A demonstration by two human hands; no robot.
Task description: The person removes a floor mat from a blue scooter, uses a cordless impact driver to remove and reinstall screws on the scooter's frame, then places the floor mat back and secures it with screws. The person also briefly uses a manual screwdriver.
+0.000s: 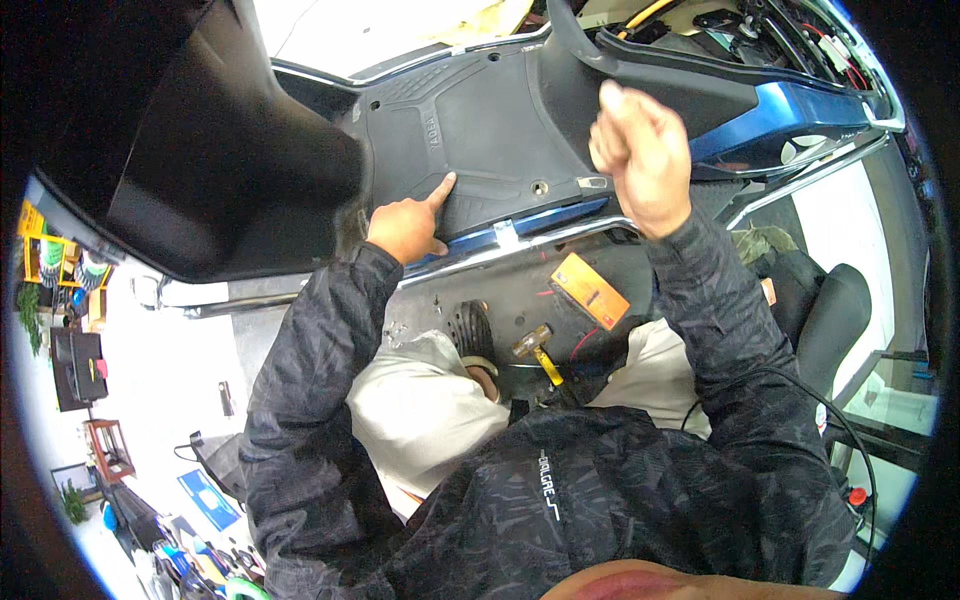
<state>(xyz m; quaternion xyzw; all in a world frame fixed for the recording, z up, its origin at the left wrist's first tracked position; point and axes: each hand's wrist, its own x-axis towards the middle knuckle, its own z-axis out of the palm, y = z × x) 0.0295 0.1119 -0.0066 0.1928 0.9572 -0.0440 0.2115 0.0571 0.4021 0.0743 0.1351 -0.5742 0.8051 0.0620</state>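
A dark grey scooter footboard (480,130) with raised ribs and several bolt holes lies in front of me. My left hand (410,222) rests at its near left edge, the index finger stretched out onto the ribbed surface and the thumb apart toward the chrome side rail (470,250). Above the right end of the footboard hangs my right hand (645,160), raised, with its fingers curled into a fist and slightly blurred. Whatever it may hold is hidden. Near that hand, a small light clip-like piece (592,183) sits at the footboard's corner.
An orange box (590,292) and a hammer (540,355) with a yellow and black handle lie below the rail, between my legs. A blue body panel (765,125) and an open compartment with cables (740,35) are at the upper right. A large black front panel (240,170) rises at left.
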